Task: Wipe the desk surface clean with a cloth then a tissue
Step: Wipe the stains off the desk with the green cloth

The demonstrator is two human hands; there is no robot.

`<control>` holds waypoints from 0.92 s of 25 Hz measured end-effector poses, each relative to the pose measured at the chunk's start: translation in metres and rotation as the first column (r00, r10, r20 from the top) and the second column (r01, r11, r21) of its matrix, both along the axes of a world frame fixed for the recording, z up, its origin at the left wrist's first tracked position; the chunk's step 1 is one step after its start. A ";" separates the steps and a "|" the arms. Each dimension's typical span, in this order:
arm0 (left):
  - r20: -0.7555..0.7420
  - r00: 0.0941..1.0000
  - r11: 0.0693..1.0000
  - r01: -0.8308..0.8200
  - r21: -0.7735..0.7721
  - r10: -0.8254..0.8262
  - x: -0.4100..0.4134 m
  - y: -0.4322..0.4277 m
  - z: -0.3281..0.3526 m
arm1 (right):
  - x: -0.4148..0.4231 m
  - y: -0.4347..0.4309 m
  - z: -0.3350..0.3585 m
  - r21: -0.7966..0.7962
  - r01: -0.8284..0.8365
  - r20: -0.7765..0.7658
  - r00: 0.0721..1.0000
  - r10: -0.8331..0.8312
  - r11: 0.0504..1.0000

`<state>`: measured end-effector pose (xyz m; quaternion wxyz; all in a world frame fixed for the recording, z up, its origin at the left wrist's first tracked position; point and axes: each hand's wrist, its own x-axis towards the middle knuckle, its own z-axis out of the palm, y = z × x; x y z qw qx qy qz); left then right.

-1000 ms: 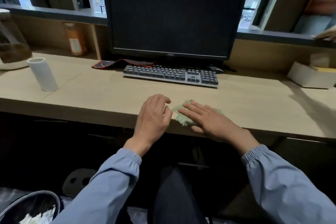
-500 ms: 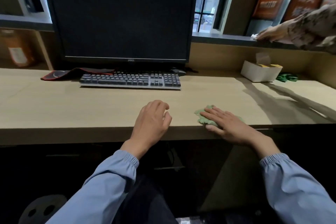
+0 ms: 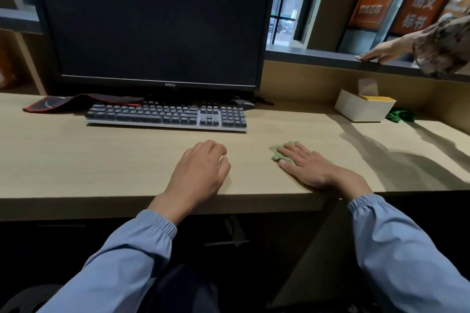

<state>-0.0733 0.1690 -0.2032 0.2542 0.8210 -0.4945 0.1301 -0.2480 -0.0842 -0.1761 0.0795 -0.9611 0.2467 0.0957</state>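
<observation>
A small pale green cloth (image 3: 275, 150) lies on the light wooden desk (image 3: 101, 160), right of centre near the front edge. My right hand (image 3: 307, 168) lies flat on the cloth with straight fingers and covers most of it. My left hand (image 3: 201, 173) rests on the bare desk to the left of the cloth, fingers loosely curled, holding nothing. A white tissue box (image 3: 362, 107) with a tissue sticking up stands at the back right of the desk.
A black monitor (image 3: 152, 23) and a dark keyboard (image 3: 165, 115) stand behind my hands, with a red-edged mouse pad (image 3: 63, 103) at the left. A dark green item (image 3: 401, 115) lies beside the tissue box. Another person's hand (image 3: 381, 52) rests on the ledge at upper right.
My right hand has slid the cloth to the right along the desk, away from my left hand. The view has turned right, so the paper roll at the left has left the frame.
</observation>
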 end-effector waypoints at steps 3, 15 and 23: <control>-0.021 0.999 0.999 -0.037 0.028 0.037 0.008 -0.005 0.000 | 0.038 -0.028 0.001 0.002 0.024 -0.018 1.000 -0.024 1.000; -0.105 0.987 0.991 -0.112 0.075 0.120 0.010 -0.001 -0.010 | 0.174 -0.120 0.006 -0.001 0.167 -0.081 0.983 -0.167 0.986; -0.120 0.981 0.981 -0.134 0.137 0.151 0.016 -0.007 -0.004 | 0.196 -0.126 0.019 -0.037 0.224 -0.076 0.971 -0.226 0.974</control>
